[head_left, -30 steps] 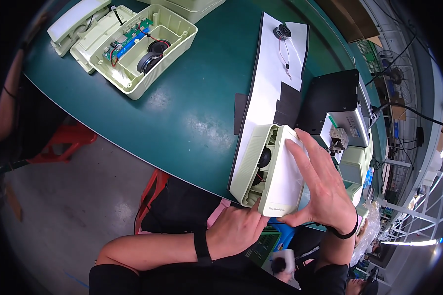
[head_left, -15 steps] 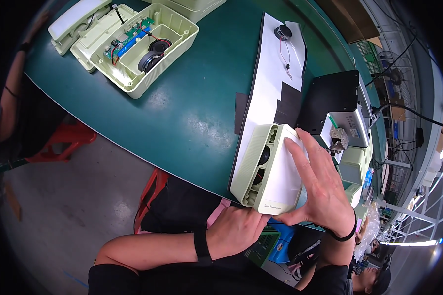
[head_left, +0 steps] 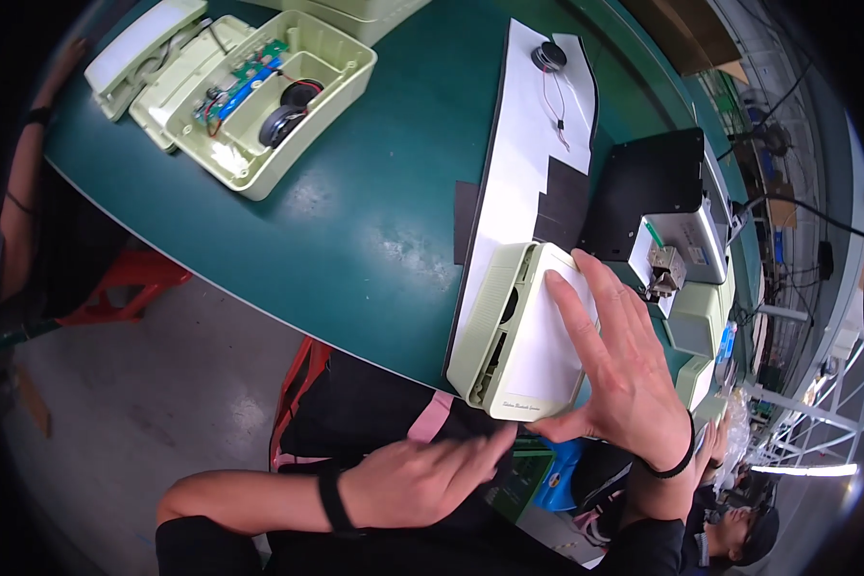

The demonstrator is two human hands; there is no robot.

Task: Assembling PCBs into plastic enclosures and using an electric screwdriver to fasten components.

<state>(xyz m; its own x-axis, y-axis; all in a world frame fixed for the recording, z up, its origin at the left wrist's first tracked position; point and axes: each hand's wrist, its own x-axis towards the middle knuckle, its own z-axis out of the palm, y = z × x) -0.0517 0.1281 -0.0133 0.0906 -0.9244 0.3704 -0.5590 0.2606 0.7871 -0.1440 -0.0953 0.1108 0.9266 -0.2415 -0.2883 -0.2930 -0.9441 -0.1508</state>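
Note:
A pale green speaker casing [head_left: 478, 322] stands on the near edge of a white sheet. Its front cover [head_left: 542, 336], with a white panel, sits tilted against it, leaving a narrow gap where dark round speaker parts show. My right hand [head_left: 629, 374] grips this cover, fingers spread over the panel's right side and thumb at its lower edge. Just off the cover's lower corner is my left hand [head_left: 413, 480], somewhat blurred, fingers stretched out and nothing visible in them. The left palm is hidden.
Another open pale green casing [head_left: 302, 154] with circuit board, blue battery and speakers lies far left. A loose speaker [head_left: 548, 58] with wires rests on the white sheet [head_left: 518, 144]. To the right stands a black and white machine [head_left: 648, 187]. A person's arm [head_left: 24, 192] is at far left.
My left hand has come away from the lower corner of the cover, moving left and down. The gap between cover and casing has narrowed. My right hand keeps its grip.

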